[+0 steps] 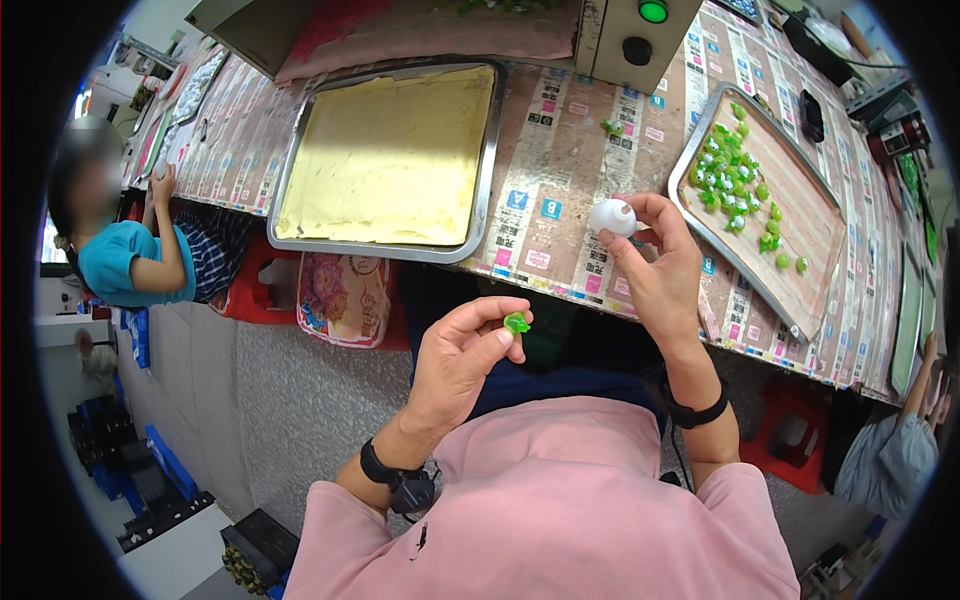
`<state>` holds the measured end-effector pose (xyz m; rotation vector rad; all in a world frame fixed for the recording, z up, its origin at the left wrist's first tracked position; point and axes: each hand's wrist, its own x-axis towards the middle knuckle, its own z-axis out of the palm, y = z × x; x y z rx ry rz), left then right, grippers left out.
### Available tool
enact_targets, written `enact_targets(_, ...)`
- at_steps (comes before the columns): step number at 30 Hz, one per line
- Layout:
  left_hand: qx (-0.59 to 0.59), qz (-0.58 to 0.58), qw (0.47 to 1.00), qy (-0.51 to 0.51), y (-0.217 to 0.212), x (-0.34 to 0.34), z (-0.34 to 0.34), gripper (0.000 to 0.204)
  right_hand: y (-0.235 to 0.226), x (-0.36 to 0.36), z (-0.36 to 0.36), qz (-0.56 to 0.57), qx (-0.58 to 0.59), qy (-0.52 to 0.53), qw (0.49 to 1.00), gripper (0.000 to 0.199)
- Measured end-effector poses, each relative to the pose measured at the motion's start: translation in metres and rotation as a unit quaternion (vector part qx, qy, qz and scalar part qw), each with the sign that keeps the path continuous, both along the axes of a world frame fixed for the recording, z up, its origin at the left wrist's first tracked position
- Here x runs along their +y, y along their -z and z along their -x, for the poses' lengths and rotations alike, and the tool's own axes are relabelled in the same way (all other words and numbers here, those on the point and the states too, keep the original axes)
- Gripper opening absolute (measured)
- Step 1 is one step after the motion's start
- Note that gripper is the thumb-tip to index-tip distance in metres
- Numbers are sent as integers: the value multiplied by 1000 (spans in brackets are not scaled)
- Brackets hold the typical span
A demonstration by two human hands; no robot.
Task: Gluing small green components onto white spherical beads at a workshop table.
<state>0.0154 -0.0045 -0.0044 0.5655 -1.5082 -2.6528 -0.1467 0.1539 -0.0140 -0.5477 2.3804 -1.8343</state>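
Observation:
Between the thumb and fingertips of my left hand (452, 368) is a small bright green plastic piece (516, 323), held just off the table's front edge. My right hand (660, 280) grips a small round white bottle (609, 218) above the edge of the table. To the right of that hand, a metal tray (686, 172) carries a cluster of small green figures (735, 175) with white eye-like parts, plus several loose green balls. Another little green piece (613, 128) lies on the table beyond the bottle.
A metal tray with a yellow lining (390, 150) lies at the left. Behind it stands a machine housing (640, 40) with a lit green button. A person in a teal shirt (140, 255) sits far left; another person's arm (915, 390) shows at the right. Red stools (785, 430) stand below.

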Motion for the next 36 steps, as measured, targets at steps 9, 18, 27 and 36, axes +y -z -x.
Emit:
enact_targets(9, 18, -49, 999, 7, 4, 1, 1, 29, 9, 2, 3, 10, -19, 10, 1000, 33)
enact_targets(18, 25, -65, 998, 7, 4, 2, 1, 30, -9, 5, -9, -23, 63, 54, 996, 47)
enact_targets(27, 11, -53, 999, 0, 2, 6, 3, 27, -29, 23, -51, -38, 160, -55, 985, 30)
enact_targets(36, 43, 52, 997, 24, -5, 13, 3, 27, -28, 15, -70, 4, 104, -150, 983, 19)
